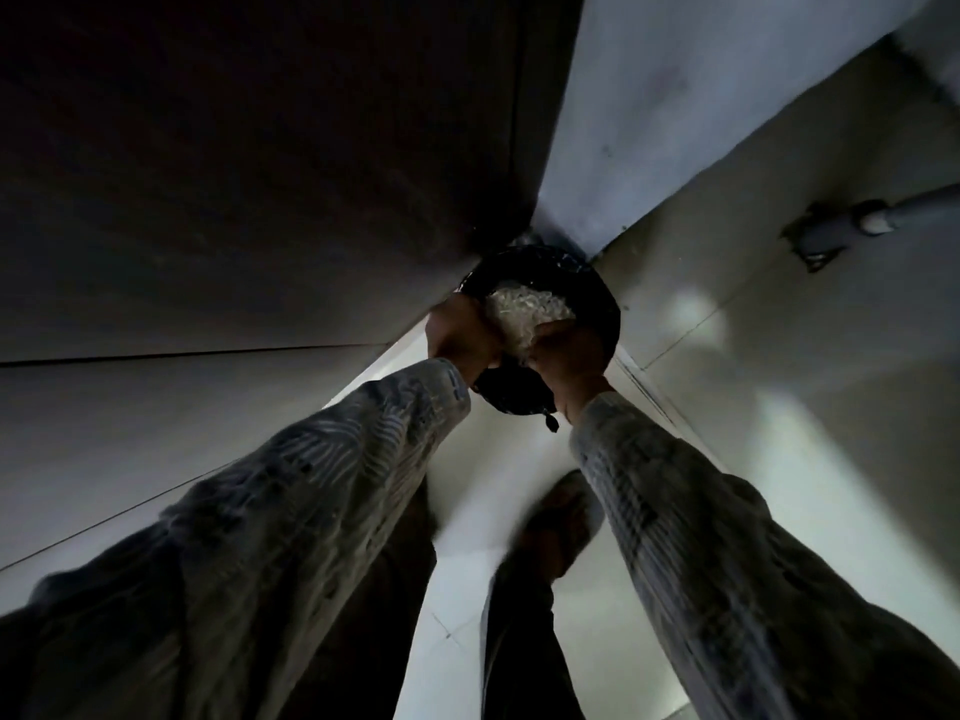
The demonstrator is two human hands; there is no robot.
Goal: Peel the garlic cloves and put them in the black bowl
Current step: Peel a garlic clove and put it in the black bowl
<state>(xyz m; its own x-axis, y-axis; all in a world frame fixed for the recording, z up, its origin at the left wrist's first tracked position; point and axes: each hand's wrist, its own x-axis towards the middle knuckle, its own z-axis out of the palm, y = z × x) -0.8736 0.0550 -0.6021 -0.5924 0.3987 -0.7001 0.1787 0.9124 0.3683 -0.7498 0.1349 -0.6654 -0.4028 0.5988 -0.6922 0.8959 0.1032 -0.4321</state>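
Note:
A round black container (597,298) stands on the floor in a corner, seen from straight above. Over its opening my left hand (457,335) and my right hand (569,356) together hold a pale, flaky bundle (530,309) that looks like garlic skins. The left hand grips the bundle's left edge and the right hand holds its lower right edge. My fingers are mostly hidden under the bundle. No single garlic clove can be made out, and the light is dim. Both arms wear patterned grey sleeves.
A dark cabinet face (260,174) rises on the left and a grey wall (675,96) meets it at the corner. A pale tiled floor (779,356) spreads to the right, with a pipe fitting (852,226) near the wall. My foot (566,517) stands below the container.

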